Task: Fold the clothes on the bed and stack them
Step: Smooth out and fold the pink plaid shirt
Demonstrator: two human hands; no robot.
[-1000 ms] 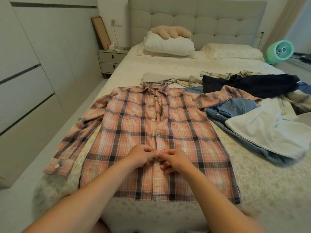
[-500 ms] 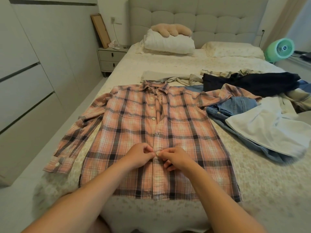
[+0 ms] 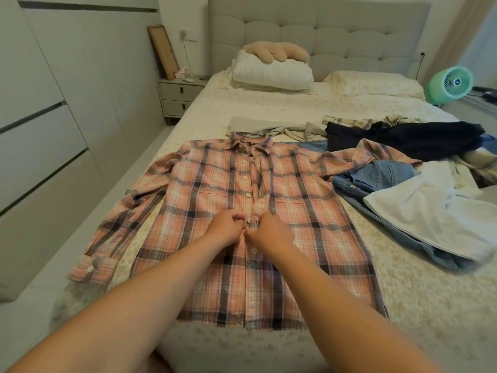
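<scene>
We have the shirt (image 3: 242,211) spread flat, front up, on the near end of the bed (image 3: 403,305), with the left hand (image 3: 224,227) and right hand (image 3: 269,230) pinching the placket mid-chest, fingers curled on the fabric. We judge it light, soft and limp, so we grip it at shoulders and hem, not mid-panel

Head camera looks forward and down along the bed (image 3: 403,305).

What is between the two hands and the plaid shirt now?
Nothing visible. The left hand and right hand already pinch the plaid shirt at its button placket, side by side.
</scene>
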